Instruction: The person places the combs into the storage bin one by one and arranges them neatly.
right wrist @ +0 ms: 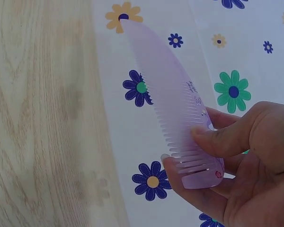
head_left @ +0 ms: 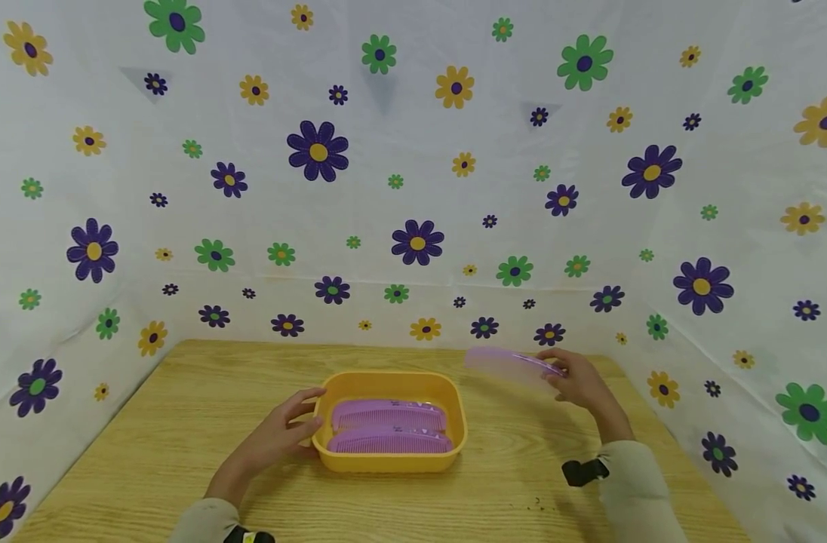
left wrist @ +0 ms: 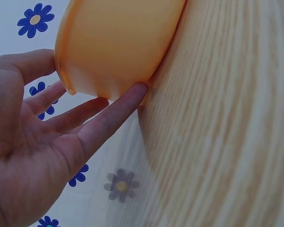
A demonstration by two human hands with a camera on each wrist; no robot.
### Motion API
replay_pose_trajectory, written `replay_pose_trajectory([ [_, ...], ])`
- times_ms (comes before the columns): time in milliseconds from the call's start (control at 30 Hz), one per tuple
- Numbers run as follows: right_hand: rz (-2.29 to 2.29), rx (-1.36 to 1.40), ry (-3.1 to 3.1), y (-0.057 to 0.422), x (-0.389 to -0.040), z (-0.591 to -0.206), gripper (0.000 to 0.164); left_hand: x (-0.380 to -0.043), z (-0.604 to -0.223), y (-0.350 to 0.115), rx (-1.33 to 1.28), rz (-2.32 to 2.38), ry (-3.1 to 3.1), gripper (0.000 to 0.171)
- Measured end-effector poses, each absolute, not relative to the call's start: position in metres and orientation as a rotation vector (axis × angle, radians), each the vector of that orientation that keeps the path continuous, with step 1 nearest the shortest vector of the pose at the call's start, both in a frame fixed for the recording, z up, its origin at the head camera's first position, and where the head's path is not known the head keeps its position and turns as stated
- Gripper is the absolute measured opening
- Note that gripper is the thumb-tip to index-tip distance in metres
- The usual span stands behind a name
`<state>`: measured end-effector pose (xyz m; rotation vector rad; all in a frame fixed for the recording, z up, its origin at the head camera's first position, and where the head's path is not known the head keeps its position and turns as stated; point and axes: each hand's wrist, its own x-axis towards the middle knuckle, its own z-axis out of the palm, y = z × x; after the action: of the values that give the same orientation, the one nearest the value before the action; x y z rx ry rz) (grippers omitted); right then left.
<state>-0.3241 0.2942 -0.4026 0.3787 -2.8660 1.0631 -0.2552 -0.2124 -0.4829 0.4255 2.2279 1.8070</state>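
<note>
My left hand (head_left: pixel 278 428) holds the left end of a yellow plastic tub (head_left: pixel 389 464), which stands on the table. In the left wrist view the thumb is at the tub's rim and the other fingers reach along its outer wall (left wrist: pixel 118 47). Two purple combs (head_left: pixel 389 415) lie side by side in the tub, teeth toward me. Off to the right, my right hand (head_left: pixel 583 383) pinches a third translucent purple comb (right wrist: pixel 173 94) by one end, above the table. The thumb lies on its face in the right wrist view, and its far end points left.
A wooden table (head_left: pixel 203 392) lies under everything. White sheeting with printed flowers (head_left: pixel 416 243) rises behind it and on both sides. A few small dark specks (head_left: pixel 537 501) lie on the tabletop at the front right.
</note>
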Motion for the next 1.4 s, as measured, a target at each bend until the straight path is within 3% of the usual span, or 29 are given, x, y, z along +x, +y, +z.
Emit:
replay_pose_trajectory([
  [1400, 1.099, 0.497, -2.810, 0.247, -0.308, -0.386, 0.031, -0.255, -0.483, -0.212, 0.428, 1.809, 2.225, 0.056],
])
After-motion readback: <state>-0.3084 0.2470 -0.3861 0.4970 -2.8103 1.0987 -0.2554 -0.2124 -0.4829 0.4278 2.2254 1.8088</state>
